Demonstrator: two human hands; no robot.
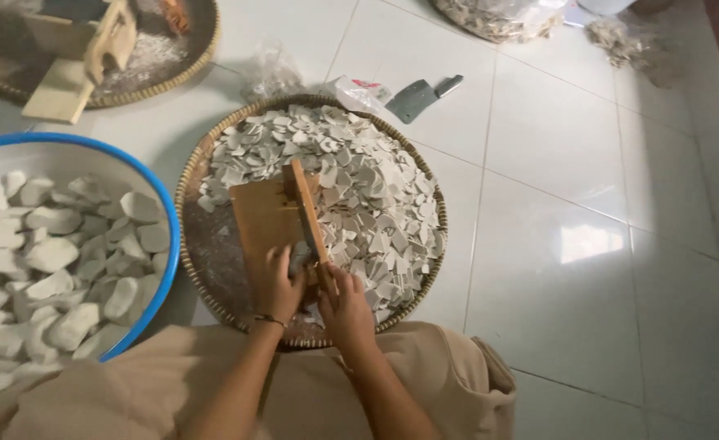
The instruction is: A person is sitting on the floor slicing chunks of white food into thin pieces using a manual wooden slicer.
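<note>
You have one wooden slicer board lying on one round woven tray, which sits on the white tiled floor right in front of your knees. Your left hand is curled over the near end of the board, and your right hand is closed just beside it at the near edge of the board's upright wooden rail; what it grips is hidden under the fingers, so I cannot tell. Both your forearms come up from the near edge, close together, wrists bent down toward the board. A heap of thin pale slices, too many to count, fills the right and far part of the tray around the board.

To the left, one blue-rimmed basin holds many whole pale chunks. On the floor beyond the tray lies one cleaver, and near it one crumpled clear plastic bag. At far left stands a second woven tray carrying another wooden slicer.
</note>
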